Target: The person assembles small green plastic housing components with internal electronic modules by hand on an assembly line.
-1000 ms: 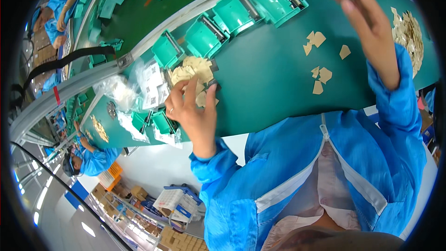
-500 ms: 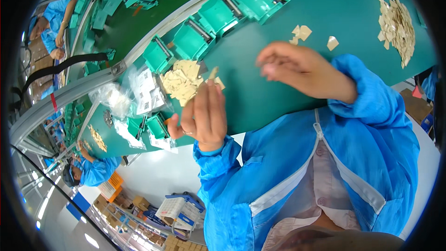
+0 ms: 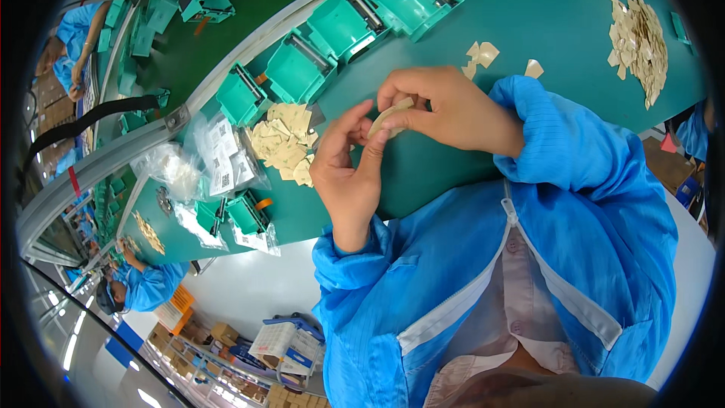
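Observation:
A thin, curved beige piece (image 3: 390,115) is pinched between my two hands above the green work table (image 3: 430,174). My left hand (image 3: 347,170) grips its near left end between thumb and fingertips. My right hand (image 3: 457,109) has thumb and forefinger closed on its upper right part; the other fingers are curled behind. The fingers cover part of the piece. Just left of my left hand lies a heap of flat beige pieces (image 3: 281,140). A few loose beige pieces (image 3: 483,53) rest beyond my right wrist.
Several green plastic housings with black rollers (image 3: 347,23) line the table's far edge. A larger beige heap (image 3: 640,49) lies at the far right. Clear plastic bags (image 3: 226,155) and small green housings (image 3: 245,211) sit at left. Co-workers in blue (image 3: 155,285) are at the left.
My right hand has come in from the right, and its fingers have closed on the beige piece. My left hand has moved slightly right, away from the heap, still holding the piece.

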Tool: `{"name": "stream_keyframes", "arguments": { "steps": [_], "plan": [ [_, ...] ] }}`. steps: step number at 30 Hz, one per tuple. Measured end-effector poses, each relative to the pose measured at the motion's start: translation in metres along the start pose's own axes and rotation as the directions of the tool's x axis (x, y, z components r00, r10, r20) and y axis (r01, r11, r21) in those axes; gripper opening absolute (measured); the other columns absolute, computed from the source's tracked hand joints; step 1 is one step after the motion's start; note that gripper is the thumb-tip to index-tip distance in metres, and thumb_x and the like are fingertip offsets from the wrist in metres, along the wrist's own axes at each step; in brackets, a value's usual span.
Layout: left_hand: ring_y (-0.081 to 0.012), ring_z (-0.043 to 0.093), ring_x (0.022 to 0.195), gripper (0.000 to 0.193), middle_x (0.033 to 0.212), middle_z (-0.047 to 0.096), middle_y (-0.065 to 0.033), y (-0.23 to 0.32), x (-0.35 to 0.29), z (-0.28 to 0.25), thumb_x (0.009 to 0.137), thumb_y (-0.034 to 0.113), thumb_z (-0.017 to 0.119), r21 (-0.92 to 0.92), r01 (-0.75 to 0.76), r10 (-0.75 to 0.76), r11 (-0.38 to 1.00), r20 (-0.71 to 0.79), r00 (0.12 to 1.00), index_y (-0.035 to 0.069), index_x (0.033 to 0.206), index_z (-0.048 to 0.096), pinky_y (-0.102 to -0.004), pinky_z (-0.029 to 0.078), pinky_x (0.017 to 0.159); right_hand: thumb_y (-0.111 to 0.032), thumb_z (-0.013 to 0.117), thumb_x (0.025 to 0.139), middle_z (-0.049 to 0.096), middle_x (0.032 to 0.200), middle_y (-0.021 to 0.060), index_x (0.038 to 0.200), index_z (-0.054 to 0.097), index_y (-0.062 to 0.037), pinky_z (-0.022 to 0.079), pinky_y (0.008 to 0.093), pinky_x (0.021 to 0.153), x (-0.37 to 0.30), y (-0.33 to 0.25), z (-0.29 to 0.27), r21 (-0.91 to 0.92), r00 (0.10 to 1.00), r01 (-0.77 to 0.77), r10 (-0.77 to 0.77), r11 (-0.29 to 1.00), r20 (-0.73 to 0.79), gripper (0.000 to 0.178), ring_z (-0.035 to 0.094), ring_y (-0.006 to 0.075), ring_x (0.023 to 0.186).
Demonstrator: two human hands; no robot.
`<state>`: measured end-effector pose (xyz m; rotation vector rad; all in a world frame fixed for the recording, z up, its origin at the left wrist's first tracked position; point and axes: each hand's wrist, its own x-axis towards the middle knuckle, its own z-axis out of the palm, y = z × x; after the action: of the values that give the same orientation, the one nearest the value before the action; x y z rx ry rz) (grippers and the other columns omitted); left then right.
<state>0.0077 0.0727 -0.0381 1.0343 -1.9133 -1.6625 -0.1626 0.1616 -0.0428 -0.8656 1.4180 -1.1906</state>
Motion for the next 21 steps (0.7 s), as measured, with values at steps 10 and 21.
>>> {"name": "stream_keyframes", "arguments": {
  "steps": [10, 21],
  "plan": [
    [-0.0105, 0.064, 0.08, 0.007, 0.09, 0.069, -0.0064, 0.004, 0.001, -0.03, 0.095, 0.004, 0.066, 0.563, -0.174, 0.306, 0.808, -0.149, 0.94, -0.003, 0.096, 0.066, -0.0227, 0.05, 0.071, -0.006, 0.065, 0.085, 0.06, 0.116, 0.0073, 0.101, 0.065, -0.0052, 0.043, 0.0374, 0.097, 0.011, 0.01, -0.004, -0.772, 0.78, 0.478, -0.606, 0.419, 0.153, 0.016, 0.055, 0.0267, 0.115],
    [-0.0172, 0.07, 0.084, 0.018, 0.099, 0.07, -0.0122, 0.027, 0.0, 0.023, 0.096, -0.001, 0.06, -0.657, 0.13, -0.136, 0.743, 0.042, 0.99, -0.003, 0.114, 0.059, -0.0311, 0.059, 0.075, -0.005, 0.065, 0.093, 0.062, 0.106, 0.0062, 0.119, 0.057, -0.0013, 0.049, 0.031, 0.085, -0.031, -0.02, -0.014, 0.028, 0.951, 0.282, -0.275, 0.959, -0.138, 0.027, 0.059, 0.0132, 0.098]
  ]
}}
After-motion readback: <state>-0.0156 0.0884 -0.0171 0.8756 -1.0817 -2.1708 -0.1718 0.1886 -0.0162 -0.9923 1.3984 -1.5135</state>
